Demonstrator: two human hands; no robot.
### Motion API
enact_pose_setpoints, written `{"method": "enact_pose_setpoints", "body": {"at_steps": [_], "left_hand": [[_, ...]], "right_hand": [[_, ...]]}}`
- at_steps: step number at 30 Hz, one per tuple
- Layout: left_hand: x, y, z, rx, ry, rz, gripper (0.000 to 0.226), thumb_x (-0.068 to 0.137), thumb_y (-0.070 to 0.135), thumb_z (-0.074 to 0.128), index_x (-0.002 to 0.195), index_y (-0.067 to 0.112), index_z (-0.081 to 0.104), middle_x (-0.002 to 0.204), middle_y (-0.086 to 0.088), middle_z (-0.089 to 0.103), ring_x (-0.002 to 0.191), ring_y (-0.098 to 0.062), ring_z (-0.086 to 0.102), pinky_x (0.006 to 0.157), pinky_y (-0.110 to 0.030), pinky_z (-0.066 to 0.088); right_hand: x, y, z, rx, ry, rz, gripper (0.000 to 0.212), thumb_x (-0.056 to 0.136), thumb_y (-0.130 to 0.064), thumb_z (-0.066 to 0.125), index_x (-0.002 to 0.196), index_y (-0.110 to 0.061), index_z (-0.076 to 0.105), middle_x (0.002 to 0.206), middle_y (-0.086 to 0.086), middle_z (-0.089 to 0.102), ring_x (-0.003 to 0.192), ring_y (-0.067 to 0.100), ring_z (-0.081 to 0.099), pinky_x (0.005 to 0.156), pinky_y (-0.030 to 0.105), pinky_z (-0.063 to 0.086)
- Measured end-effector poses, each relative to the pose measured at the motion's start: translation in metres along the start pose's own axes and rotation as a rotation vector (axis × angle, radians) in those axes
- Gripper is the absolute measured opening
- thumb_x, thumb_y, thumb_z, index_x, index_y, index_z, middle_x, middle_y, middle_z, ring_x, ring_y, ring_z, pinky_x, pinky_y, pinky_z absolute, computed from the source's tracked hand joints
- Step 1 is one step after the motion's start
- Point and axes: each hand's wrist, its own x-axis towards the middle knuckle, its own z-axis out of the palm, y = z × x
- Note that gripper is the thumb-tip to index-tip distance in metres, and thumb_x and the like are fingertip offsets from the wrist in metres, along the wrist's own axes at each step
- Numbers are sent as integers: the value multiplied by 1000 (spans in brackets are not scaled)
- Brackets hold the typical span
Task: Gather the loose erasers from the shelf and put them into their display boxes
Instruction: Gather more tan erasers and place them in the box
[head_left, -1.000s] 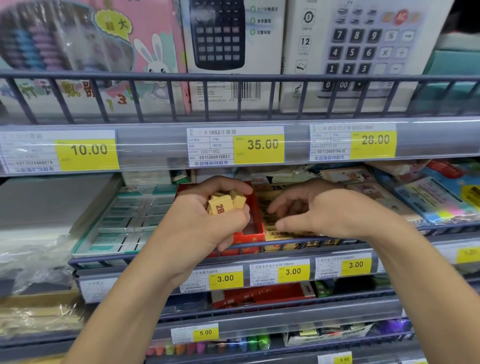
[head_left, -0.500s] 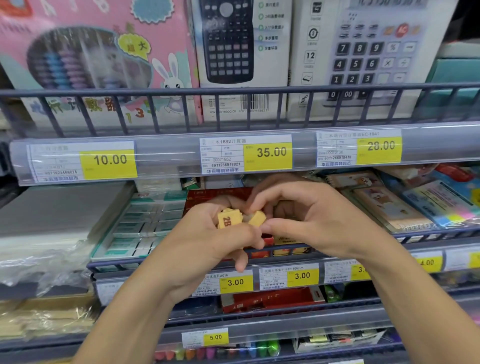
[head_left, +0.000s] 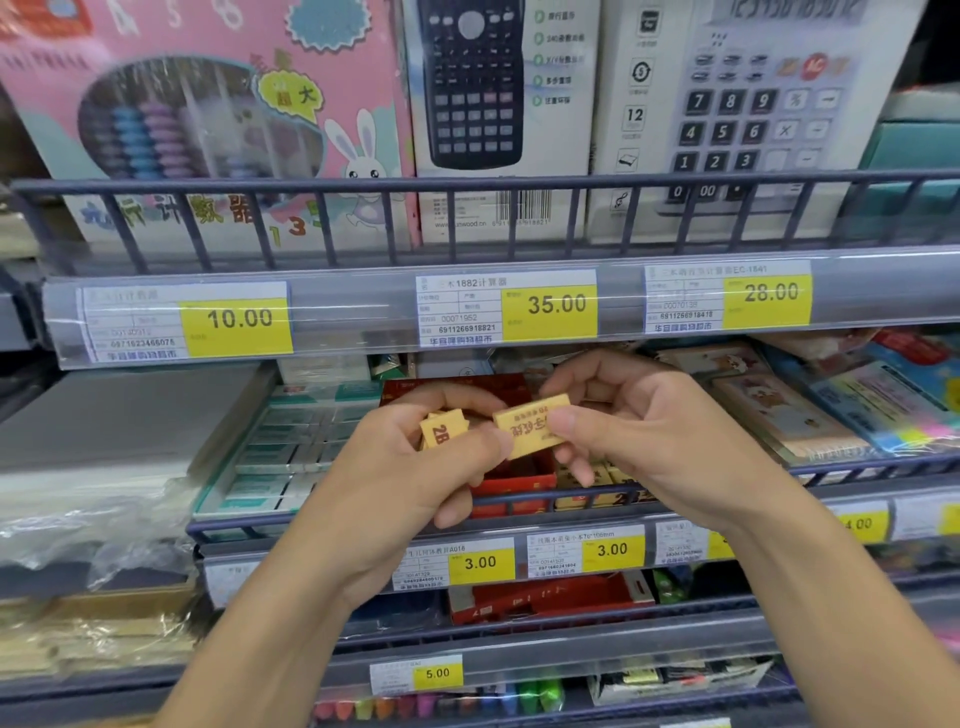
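Now the right hand pinches a yellow eraser, and the left hand grips small 2B erasers over the red box.

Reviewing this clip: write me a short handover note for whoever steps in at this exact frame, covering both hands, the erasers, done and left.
Left hand: grips a small bunch of yellow 2B erasers.
Right hand: pinches one yellow rectangular eraser with red print by its end, beside the bunch.
Both are held above the open red cardboard display box on the wire-fronted shelf.
Done: these erasers are gathered in hand.
Left: put them into the box. More yellow erasers lie right of it, under the right hand.
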Motion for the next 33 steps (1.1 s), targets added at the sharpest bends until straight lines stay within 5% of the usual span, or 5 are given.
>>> {"method": "enact_pose_setpoints", "body": {"at_steps": [12,16,21,28,33], "left_hand": [[5,-6,7,-2,33,29,12,74,20,79,82,22,71,64,7,63,48,-18,42,48,-22,41],[9,-4,6,0,76,51,22,81,10,78,73,23,62,59,1,49,45,-17,36,44,-22,34],[11,-2,5,26,64,44,29,90,1,70,71,21,57,56,1,42,42,-11,30,41,-20,28],[13,-2,6,86,73,44,27,87,4,72,72,21,57,51,6,41,44,-11,31,42,-19,31],[14,-1,6,111,84,41,24,87,5,73,76,13,54,50,6,42,44,-11,32,41,-18,32]], "right_hand": [[-6,11,22,215,134,-52,30,83,-7,69,112,-2,63,107,20,71,100,32,67,92,40,56],[-8,8,6,234,77,-36,33,85,-10,70,116,-2,63,104,21,70,90,35,67,77,37,57],[0,5,-26,-228,276,88,27,86,-10,76,111,-14,66,92,1,73,56,15,59,53,20,47],[13,13,-48,-799,173,242,13,87,-28,76,91,-40,72,84,-29,71,71,-10,65,57,4,43],[21,13,-45,-1022,88,296,20,88,-44,72,107,-49,67,97,-28,62,88,1,61,67,13,42]]}}
